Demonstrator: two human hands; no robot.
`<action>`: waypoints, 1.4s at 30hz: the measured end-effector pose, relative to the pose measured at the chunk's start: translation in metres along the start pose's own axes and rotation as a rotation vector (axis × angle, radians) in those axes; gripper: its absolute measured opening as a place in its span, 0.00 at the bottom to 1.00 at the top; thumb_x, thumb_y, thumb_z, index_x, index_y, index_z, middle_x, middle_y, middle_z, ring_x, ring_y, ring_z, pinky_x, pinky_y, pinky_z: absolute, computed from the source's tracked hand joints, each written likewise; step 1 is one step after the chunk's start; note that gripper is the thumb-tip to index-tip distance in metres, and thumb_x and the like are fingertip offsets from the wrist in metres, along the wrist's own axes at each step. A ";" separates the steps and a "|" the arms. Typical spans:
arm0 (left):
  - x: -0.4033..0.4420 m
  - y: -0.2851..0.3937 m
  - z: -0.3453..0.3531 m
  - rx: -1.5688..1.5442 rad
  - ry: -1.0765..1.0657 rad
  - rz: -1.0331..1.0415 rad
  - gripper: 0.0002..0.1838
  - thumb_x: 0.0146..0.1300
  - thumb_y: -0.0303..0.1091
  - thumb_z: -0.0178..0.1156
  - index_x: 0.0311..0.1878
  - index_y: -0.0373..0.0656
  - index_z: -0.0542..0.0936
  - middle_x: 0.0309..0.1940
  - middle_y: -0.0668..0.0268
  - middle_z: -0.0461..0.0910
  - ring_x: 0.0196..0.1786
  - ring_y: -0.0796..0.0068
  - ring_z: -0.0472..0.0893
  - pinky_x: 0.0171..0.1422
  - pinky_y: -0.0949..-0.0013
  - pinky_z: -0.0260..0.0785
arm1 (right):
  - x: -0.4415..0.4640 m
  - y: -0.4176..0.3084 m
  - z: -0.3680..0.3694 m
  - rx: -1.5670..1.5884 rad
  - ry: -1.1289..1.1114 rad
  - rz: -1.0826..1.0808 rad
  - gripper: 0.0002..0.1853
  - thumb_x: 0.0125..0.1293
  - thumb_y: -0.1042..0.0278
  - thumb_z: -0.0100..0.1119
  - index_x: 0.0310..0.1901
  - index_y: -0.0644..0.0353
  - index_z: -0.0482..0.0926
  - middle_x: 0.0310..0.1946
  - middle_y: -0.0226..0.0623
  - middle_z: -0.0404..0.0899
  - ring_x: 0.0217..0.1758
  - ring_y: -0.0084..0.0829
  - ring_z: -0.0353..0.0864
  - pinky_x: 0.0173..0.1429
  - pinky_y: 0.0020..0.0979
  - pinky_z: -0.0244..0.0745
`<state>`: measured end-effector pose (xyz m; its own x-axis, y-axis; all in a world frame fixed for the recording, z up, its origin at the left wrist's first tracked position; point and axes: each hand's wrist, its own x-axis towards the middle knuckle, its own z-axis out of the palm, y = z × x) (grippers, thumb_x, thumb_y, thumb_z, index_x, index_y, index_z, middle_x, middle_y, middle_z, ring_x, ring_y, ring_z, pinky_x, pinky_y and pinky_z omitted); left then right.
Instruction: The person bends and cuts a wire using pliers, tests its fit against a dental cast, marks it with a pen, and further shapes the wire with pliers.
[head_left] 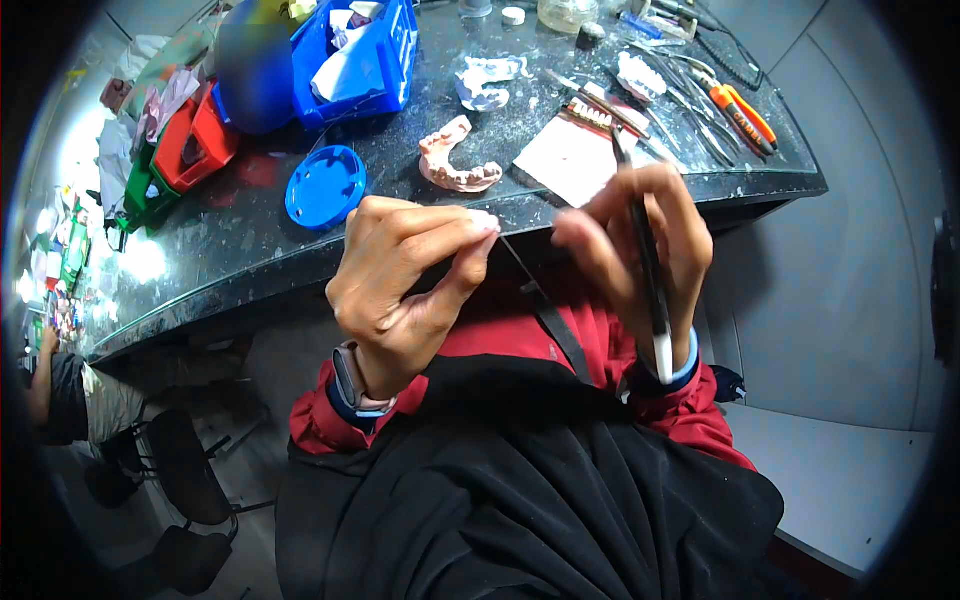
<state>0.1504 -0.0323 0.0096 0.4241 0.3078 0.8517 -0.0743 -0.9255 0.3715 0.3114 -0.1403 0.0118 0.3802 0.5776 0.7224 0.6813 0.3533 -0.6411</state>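
Hands are raised at the near edge of the counter [400,215]: the left hand [405,285] has thumb and fingertips pinched together — whether around something small, I cannot tell — and the right hand [665,235] grips a black tool [652,270]. Beyond them, a pinkish dental model [445,165] lies between a blue lid [326,187] and a white pad [562,158].

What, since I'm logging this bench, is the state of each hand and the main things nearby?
Left hand: fingers pinched, contents unclear
Right hand: gripping black-and-white tool
Blue disc: lying flat
Blue bin: open-topped, papers inside
Red bin: open-topped
Pinkish dental model: resting, unheld
Orange-handled tool: lying down
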 end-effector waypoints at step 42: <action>0.007 0.026 -0.002 -0.433 -0.101 -0.063 0.17 0.40 0.13 0.69 0.36 0.39 0.83 0.32 0.61 0.84 0.33 0.69 0.81 0.37 0.73 0.73 | 0.093 0.171 -0.134 -0.438 0.105 0.105 0.17 0.74 0.59 0.46 0.43 0.67 0.75 0.38 0.43 0.76 0.41 0.34 0.77 0.46 0.33 0.73</action>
<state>0.1498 -0.0538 0.0264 0.5246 0.3179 0.7898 -0.4074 -0.7208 0.5607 0.5473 -0.1243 0.0040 0.5070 0.5080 0.6964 0.8273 -0.0598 -0.5586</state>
